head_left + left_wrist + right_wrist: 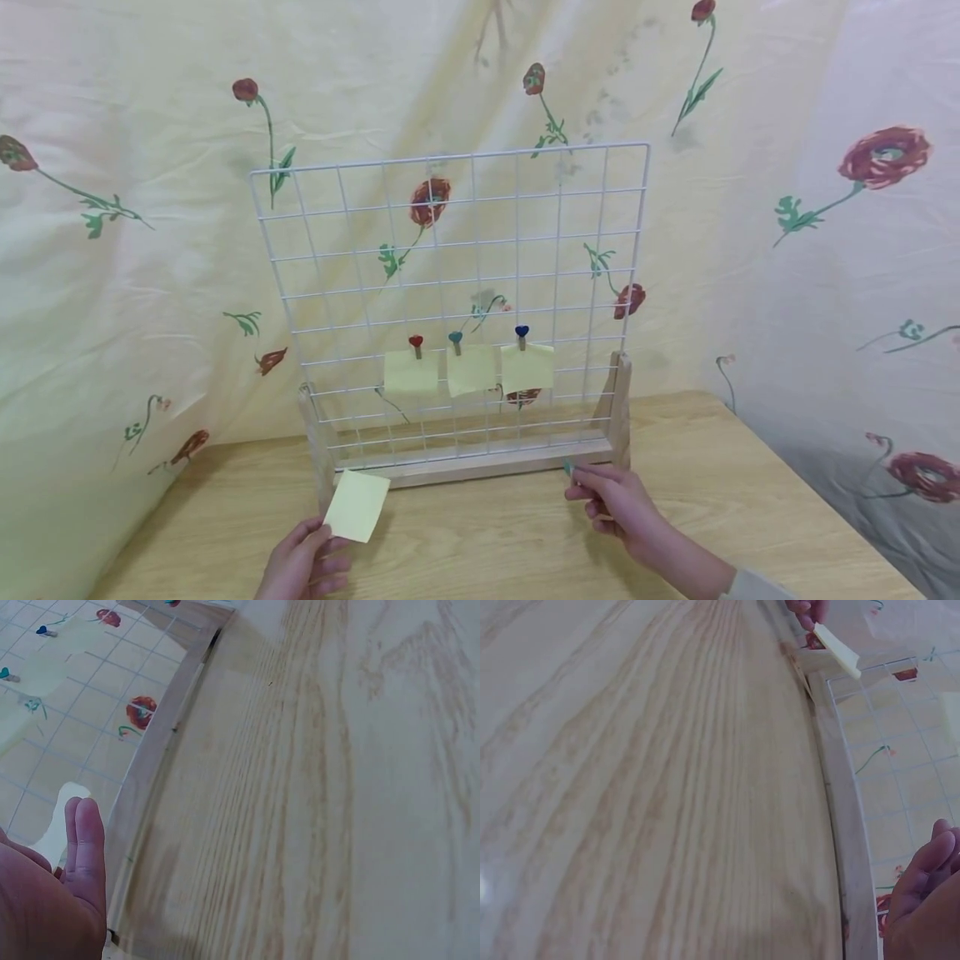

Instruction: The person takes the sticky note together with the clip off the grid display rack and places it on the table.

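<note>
My left hand (303,560) pinches a pale yellow sticky note (357,505) by its lower left corner, in front of the left foot of a white wire grid (450,292). To the right, my right hand (618,510) pinches a small teal clip (568,468) between thumb and forefinger, near the wooden base; most of the clip is hidden. Three yellow notes hang on the grid in a row: one under a red heart clip (416,342), one under a teal heart clip (455,338), one under a dark blue heart clip (522,332).
The grid stands upright in a wooden stand (495,461) on a light wood table (465,533). Behind it and at both sides hangs a cream cloth (150,292) printed with red flowers. The table's right edge slants away beyond my right hand.
</note>
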Motion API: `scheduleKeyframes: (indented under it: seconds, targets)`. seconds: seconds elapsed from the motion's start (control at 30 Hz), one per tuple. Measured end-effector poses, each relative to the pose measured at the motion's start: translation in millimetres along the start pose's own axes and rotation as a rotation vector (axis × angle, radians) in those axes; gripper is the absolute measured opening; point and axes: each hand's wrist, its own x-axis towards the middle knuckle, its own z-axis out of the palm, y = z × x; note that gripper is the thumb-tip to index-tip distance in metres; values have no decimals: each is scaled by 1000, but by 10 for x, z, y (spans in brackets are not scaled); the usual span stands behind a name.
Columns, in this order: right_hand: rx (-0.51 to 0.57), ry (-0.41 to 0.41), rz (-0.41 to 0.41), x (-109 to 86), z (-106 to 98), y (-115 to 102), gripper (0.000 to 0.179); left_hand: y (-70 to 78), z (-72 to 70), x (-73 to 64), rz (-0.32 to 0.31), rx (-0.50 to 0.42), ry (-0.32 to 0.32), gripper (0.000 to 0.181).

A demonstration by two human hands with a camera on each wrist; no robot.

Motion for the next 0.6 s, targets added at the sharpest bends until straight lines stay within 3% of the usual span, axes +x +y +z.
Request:
scheduleKeyframes:
  seconds: [0.23,0.6]
  targets:
    - [-56,3,35,-23,-32,94,47,-74,-3,15,-6,-3,9,47]
    - [-86,73,151,-38,-65,232,47,-133,-47,13,-37,-65,-73,56]
